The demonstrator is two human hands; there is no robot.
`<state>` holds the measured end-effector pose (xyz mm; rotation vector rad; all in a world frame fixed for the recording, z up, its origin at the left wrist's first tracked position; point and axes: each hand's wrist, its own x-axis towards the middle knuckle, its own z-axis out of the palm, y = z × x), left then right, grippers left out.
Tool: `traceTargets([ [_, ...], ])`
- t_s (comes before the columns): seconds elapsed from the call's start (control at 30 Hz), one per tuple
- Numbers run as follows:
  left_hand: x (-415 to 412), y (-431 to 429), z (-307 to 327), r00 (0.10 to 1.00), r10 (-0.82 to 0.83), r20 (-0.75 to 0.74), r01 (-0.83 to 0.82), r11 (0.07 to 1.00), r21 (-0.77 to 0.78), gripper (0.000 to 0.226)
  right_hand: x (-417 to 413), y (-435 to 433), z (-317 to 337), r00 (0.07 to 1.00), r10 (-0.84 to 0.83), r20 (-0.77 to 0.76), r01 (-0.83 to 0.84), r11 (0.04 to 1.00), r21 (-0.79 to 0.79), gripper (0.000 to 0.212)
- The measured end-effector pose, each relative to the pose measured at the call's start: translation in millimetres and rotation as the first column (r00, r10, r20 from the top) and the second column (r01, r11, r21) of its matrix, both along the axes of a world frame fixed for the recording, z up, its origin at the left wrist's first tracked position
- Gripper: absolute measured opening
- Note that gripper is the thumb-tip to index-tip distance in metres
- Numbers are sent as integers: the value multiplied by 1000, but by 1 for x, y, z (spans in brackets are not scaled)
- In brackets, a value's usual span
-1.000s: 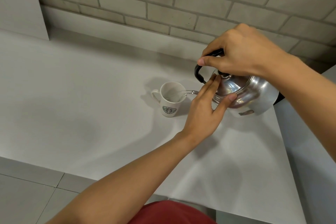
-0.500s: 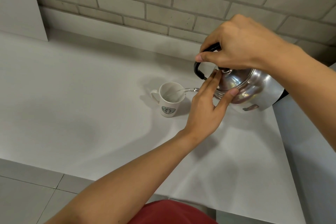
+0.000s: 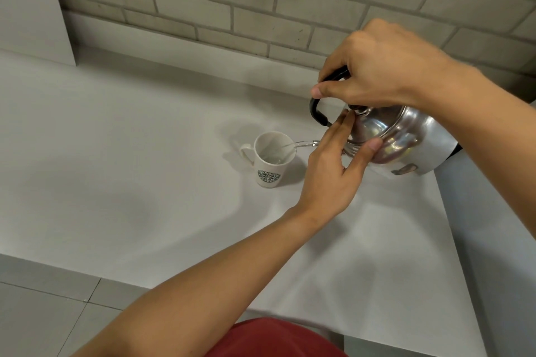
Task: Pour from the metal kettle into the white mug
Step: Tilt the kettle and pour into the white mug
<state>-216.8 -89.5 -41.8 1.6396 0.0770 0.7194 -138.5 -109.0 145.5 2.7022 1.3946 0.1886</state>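
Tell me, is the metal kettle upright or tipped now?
Tipped. The metal kettle leans toward the white mug, and a stream of water runs from its spout into the mug.

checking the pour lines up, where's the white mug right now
In the head view the white mug stands upright on the pale counter, centre frame, just left of the left hand and the tilted metal kettle, catching its stream.

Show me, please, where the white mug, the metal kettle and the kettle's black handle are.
white mug (image 3: 269, 174): head view, on its outer wall by the green logo.
metal kettle (image 3: 406, 139): head view, on its shiny body.
black handle (image 3: 315, 111): head view, on its curved end.
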Motion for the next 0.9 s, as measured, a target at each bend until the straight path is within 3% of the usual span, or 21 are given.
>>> traceTargets([
  [0.9, 1, 0, 1, 998, -53, -46, 48, 992, -113, 52, -2, 8, 1, 1000, 15, 28, -14, 1000, -7, 36],
])
